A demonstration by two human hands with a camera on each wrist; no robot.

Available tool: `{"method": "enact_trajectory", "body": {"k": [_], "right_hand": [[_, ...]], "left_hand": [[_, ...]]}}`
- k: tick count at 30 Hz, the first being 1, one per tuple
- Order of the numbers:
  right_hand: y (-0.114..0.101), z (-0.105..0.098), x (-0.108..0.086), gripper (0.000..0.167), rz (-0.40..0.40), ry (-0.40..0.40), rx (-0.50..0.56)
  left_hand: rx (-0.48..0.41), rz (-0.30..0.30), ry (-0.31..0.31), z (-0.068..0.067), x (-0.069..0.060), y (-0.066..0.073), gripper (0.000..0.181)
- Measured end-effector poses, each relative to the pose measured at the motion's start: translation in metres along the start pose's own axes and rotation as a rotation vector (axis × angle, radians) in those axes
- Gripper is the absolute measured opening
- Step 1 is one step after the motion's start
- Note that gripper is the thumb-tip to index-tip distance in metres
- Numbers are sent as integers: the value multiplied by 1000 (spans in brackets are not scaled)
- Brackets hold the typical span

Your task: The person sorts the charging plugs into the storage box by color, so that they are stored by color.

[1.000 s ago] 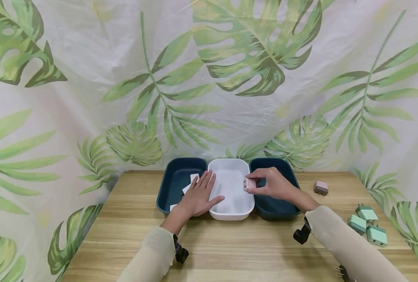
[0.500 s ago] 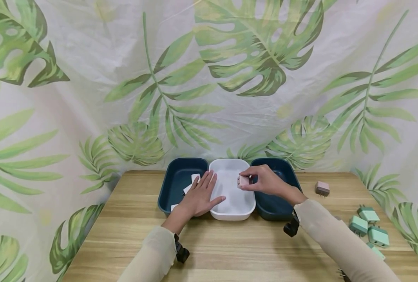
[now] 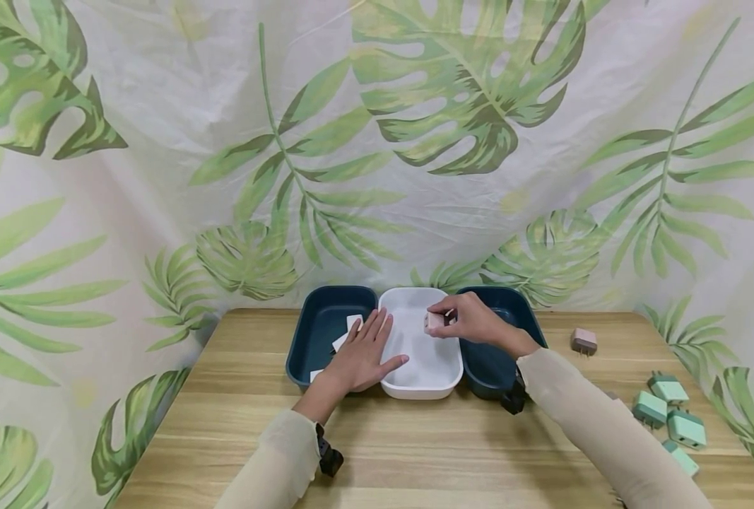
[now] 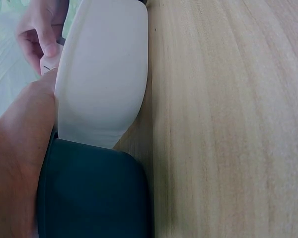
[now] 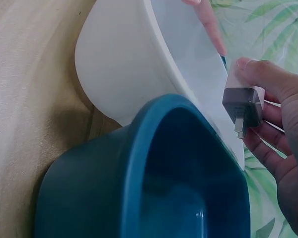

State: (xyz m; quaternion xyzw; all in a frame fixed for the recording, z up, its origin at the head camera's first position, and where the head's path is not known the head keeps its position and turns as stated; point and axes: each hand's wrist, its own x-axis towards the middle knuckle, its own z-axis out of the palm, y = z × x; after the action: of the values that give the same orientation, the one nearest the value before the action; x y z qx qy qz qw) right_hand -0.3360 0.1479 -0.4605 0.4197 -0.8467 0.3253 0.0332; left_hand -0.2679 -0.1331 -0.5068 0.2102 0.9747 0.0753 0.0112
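Observation:
Between thumb and fingers, my right hand (image 3: 474, 319) pinches a pink charger plug (image 3: 434, 323) above the white bin (image 3: 421, 388). The right wrist view shows the plug (image 5: 242, 101) with its grey end and metal prongs facing the camera. My left hand (image 3: 362, 359) rests with straight fingers across the meeting rims of the white bin and the left dark blue bin (image 3: 295, 353). Several white pieces (image 3: 354, 322) lie in that left bin, partly hidden under the hand. The right dark blue bin (image 3: 487, 382) stands below my right forearm.
On the table (image 3: 415, 452), another pink charger plug (image 3: 584, 341) lies right of the bins. Several green charger plugs (image 3: 687, 428) are grouped at the right edge, near my right sleeve (image 3: 596, 417). A leaf-patterned cloth (image 3: 326, 141) hangs behind the bins.
My right hand has moved left with the pink plug, from the right bin's side to over the white bin. The left hand has stayed in place.

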Motion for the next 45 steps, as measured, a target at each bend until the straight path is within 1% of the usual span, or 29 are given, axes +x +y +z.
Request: {"method": "enact_trajectory", "body": {"k": [8, 15, 24, 31, 36, 38, 45], "right_hand": [[10, 6, 9, 41, 34, -25, -8], [18, 9, 12, 40, 9, -15, -14], [22, 11, 15, 41, 42, -35, -19], [24, 13, 16, 40, 25, -29, -19], [26, 15, 16, 40, 29, -34, -43], [26, 15, 17, 40, 37, -34, -40], [24, 15, 20, 45, 114, -44, -13]], "left_hand": [[-11, 3, 1, -1, -1, 3, 96], [-8, 4, -2, -1, 0, 3, 95], [-9, 3, -6, 0, 0, 2, 95], [-10, 1, -11, -1, -1, 3, 95], [-15, 10, -5, 0, -1, 1, 95], [-17, 13, -4, 1, -1, 0, 96], [-11, -5, -14, -2, -2, 1, 96]]}}
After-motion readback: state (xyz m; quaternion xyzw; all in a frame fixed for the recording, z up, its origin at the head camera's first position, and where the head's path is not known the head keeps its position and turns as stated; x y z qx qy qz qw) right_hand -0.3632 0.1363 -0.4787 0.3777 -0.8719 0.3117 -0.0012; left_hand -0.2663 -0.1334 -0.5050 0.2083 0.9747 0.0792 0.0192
